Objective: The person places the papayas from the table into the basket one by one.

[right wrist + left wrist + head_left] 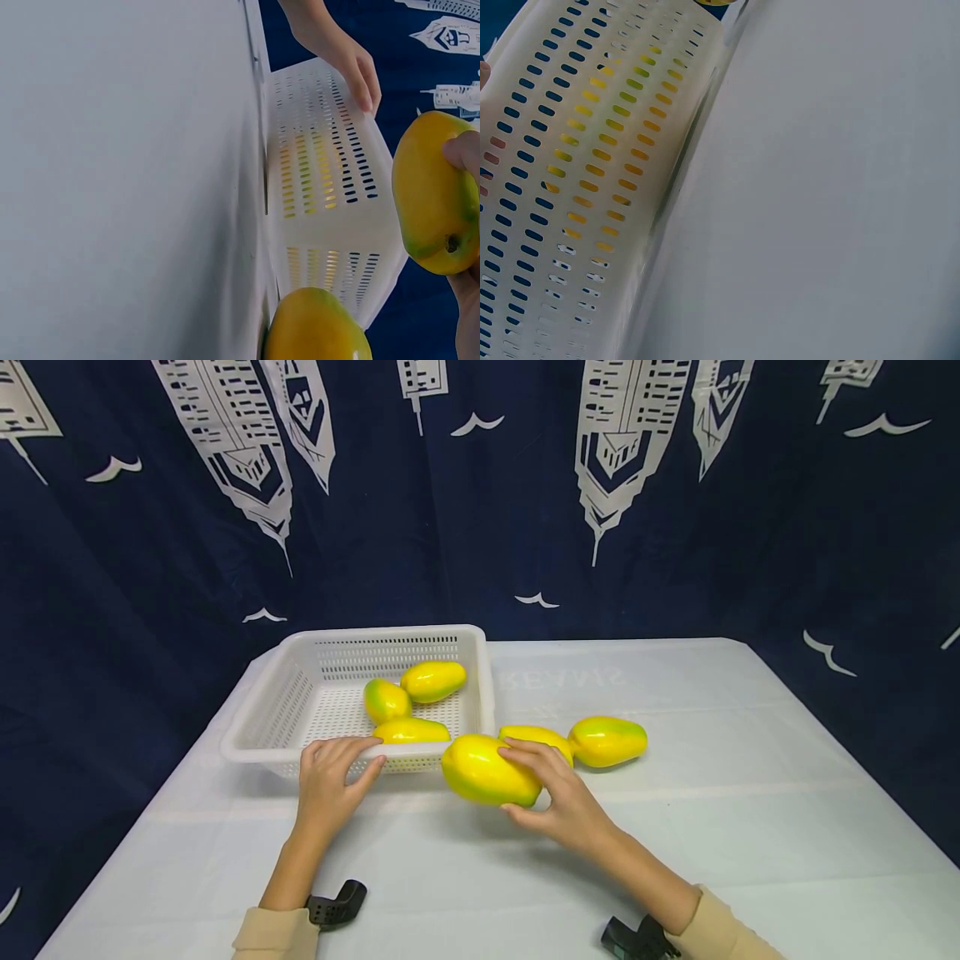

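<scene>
My right hand [562,797] grips a yellow mango [480,770], raised above the table just right of the basket's front corner. In the right wrist view that mango [431,195] shows its dark stem end. With thumb outside and fingers over the edge, my left hand [330,785] holds the front rim of a white slotted basket [262,755]. Inside the basket lie three mangoes: one at the back [433,681], a greenish one [385,700] and one by the front wall [411,730]. The left wrist view shows the basket's slotted wall [656,217], with yellow visible through it.
Two more mangoes lie on the white table [750,827] right of the basket: one [551,737] partly hidden behind the held mango, another [609,741] beside it. A dark blue printed curtain [495,527] hangs behind the table.
</scene>
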{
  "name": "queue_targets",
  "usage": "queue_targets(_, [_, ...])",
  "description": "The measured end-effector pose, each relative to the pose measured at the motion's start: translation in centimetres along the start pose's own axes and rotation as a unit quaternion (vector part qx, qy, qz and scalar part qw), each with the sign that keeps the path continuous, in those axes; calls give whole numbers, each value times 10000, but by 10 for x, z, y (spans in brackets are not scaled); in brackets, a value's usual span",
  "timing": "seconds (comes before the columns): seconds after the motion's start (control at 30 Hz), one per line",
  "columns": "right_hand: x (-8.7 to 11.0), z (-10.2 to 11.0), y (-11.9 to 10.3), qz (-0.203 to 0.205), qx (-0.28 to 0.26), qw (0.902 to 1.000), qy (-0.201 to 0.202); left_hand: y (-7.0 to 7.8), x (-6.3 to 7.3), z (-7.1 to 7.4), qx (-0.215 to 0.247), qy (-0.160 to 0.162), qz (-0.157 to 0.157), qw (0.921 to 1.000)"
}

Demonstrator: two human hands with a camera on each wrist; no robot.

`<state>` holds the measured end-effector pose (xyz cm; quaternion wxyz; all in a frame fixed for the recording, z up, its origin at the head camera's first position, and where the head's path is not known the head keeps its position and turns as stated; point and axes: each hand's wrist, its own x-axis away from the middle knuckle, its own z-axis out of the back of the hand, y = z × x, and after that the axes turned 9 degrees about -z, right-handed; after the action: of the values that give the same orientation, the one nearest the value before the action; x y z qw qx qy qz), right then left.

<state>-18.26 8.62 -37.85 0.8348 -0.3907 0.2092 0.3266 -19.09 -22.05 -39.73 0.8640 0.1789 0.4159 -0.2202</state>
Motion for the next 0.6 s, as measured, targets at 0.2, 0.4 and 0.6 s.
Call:
queue_targets(0.2, [-1,2,0,-140,51,9999,78,0,-1,0,21,-3,-40,10000])
queue_targets(0.4, [-2,4,0,-359,-24,9993,61,0,-1,1,46,-6,-40,10000])
queue_targets(0.6, [-2,4,2,-405,-136,9990,96,1,-1,1,18,-20,-15,10000])
